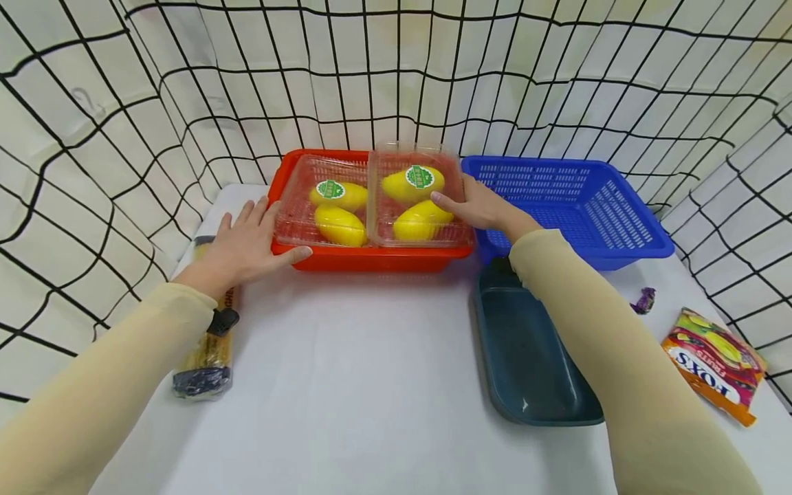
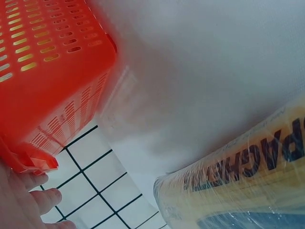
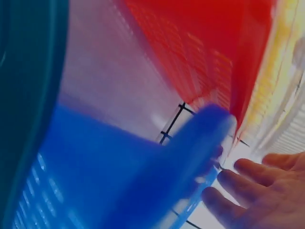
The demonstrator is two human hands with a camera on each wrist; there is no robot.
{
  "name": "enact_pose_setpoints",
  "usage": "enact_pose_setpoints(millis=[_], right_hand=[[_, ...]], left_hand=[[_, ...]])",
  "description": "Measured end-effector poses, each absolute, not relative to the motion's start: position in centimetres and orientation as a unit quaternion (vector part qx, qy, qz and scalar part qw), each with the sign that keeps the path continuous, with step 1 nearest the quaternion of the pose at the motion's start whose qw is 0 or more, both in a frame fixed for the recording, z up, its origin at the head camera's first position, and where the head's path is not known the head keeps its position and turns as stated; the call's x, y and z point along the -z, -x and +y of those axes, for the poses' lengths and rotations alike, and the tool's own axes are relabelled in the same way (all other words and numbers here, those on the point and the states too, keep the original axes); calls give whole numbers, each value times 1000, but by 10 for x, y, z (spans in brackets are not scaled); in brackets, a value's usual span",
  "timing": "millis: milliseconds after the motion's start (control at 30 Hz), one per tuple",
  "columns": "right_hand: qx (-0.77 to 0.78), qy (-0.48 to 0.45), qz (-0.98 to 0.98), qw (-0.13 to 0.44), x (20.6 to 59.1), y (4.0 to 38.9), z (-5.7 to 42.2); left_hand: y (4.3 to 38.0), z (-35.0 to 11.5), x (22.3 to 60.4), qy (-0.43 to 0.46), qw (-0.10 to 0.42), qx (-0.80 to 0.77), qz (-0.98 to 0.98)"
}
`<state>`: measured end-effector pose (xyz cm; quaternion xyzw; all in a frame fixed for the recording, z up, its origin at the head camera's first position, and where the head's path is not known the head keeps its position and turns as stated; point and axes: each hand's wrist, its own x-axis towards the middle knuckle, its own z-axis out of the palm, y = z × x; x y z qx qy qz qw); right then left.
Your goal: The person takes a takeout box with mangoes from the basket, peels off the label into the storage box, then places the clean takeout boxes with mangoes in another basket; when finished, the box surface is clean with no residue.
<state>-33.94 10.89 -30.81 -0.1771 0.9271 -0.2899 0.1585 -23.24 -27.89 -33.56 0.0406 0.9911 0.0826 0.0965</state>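
A red plastic basket (image 1: 371,260) stands at the back against the mesh. Two clear plastic boxes lie side by side in it, the left box (image 1: 291,220) and the right box (image 1: 383,234), each with two yellow mangoes and one green sticker showing. My left hand (image 1: 244,247) rests at the basket's left end, fingers spread and thumb along the front rim; in the left wrist view its fingertips (image 2: 47,200) touch the rim. At the right box's side is my right hand (image 1: 485,204), thumb over its edge. The right wrist view shows those fingers (image 3: 248,186) loosely extended beside the box.
Right of the red basket sits a blue basket (image 1: 619,206), with a dark teal tray (image 1: 526,357) in front, partly under my right forearm. A spaghetti packet (image 1: 210,357) lies under my left wrist. A purple wrapper (image 1: 645,300) and a Fox's candy bag (image 1: 718,364) lie far right. Black mesh (image 1: 399,69) encloses the table.
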Motion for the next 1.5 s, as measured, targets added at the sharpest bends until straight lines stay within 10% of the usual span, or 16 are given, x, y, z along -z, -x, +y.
enact_pose_setpoints(millis=[1500], right_hand=[[508,189,839,52,296,294,96]], left_hand=[[232,-277,337,-49,92,-86,991]])
